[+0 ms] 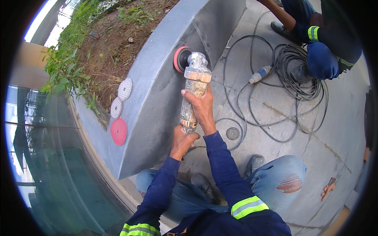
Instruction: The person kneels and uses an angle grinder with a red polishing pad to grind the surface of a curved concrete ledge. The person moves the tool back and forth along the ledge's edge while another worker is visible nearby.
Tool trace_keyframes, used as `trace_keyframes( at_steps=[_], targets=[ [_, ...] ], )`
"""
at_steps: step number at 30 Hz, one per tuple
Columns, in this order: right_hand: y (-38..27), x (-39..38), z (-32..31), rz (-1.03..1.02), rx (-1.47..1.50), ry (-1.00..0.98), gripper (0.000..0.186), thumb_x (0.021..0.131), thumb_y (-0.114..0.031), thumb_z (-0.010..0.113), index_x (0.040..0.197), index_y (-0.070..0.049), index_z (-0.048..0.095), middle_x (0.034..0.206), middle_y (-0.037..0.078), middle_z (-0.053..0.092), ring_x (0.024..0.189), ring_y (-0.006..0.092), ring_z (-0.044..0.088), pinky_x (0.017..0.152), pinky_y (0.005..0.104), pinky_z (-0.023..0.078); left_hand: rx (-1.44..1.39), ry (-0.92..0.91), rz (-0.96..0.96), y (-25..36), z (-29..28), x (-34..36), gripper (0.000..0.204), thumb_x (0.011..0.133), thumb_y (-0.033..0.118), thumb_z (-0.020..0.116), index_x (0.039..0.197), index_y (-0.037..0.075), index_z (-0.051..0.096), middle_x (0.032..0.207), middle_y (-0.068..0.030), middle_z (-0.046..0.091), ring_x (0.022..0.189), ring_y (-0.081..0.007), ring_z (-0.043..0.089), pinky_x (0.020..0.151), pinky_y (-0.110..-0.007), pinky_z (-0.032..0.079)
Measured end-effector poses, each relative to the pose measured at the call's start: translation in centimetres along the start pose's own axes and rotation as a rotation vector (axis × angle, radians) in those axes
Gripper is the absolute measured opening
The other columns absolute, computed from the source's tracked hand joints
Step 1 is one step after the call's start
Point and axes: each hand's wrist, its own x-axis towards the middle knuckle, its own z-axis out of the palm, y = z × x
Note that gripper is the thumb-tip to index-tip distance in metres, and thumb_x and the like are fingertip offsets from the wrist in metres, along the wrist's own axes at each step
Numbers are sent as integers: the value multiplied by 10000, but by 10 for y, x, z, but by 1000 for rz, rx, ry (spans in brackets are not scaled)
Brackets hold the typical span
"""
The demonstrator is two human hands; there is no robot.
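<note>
A dusty angle grinder (191,92) is held in both of my hands. My right hand (200,104) wraps round the middle of its body, and my left hand (183,141) grips its rear end. The red-edged disc (180,59) on its head stands against the side face of a grey stone planter wall (157,102); I cannot tell whether it is spinning. On the wall's top lie two pale patterned polishing pads (125,89) and a pink round pad (118,131), left of the grinder.
Black cable (291,74) lies coiled and looped over the grey floor, with a white-and-blue bottle (260,74) beside it. Another person (323,59) crouches at upper right. Soil and plants (114,51) fill the planter. A floor drain (232,133) is right of my hands.
</note>
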Motion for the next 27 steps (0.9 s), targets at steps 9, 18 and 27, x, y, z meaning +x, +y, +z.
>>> trace_keyframes(
  at_steps=[9, 18, 27],
  targets=[
    [-8, 20, -3, 49, 43, 31, 616, 847, -164, 876, 1362, -4, 576, 1107, 96, 696, 914, 178, 705, 815, 342, 597, 18, -6, -19, 22, 5, 15, 295, 743, -38, 756, 1028, -61, 680, 804, -74, 683, 561, -153, 619, 505, -313, 466],
    [-18, 28, 7, 43, 81, 30, 634, 838, -179, 900, 1343, 1, 562, 1081, 96, 684, 873, 171, 698, 762, 341, 598, 40, -4, 71, 31, -4, 22, 227, 750, 22, 808, 928, -29, 678, 735, -44, 660, 553, -150, 623, 503, -318, 469],
    [-6, 11, 9, 19, 52, 19, 657, 843, -189, 890, 1376, 9, 560, 1123, 92, 690, 934, 173, 694, 829, 342, 592, -3, 5, 33, 15, -6, 10, 271, 748, 28, 800, 980, -30, 673, 776, -53, 666, 550, -142, 608, 511, -328, 466]
  ],
)
